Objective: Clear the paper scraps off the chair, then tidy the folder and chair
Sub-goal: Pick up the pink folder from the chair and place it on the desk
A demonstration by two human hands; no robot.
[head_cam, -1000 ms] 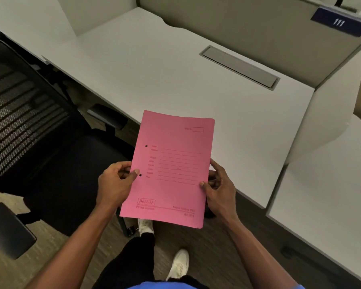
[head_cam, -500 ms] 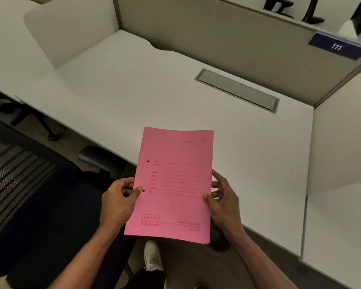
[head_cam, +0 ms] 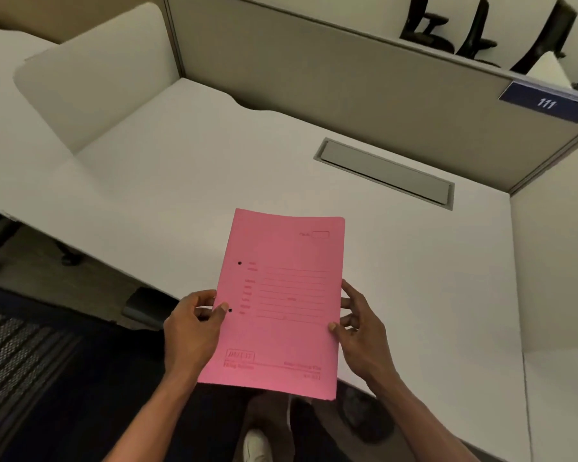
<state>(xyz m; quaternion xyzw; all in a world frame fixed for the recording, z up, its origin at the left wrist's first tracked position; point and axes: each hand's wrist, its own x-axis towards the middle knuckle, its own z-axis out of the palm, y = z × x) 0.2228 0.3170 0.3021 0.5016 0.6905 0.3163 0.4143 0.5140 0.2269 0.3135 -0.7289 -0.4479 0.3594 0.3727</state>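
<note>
Head view, what have the hands got?

— Both are on a pink folder, shut, printed cover up, held over the near edge of the white table. Its far half lies above the tabletop, its near corner hangs past the edge over the floor. I can't tell whether it touches the table.

— How is each hand set?

— The left hand pinches the folder's left edge, thumb on the cover just beside the lower punch hole, fingers curled under. The right hand grips the right edge, thumb tip pressed on the cover, the other fingers spread behind and beside the edge.

— And the chair?

— The chair is at the near left, dark, with a striped mesh part showing at the left edge and an armrest just beside the left hand, under the table edge. No scraps show on what can be seen of it.

— Anything else on the table?

— A grey cable flap set into the far right of the top. Behind it a partition carries a blue tag reading 111. A white shoe shows at the bottom.
</note>
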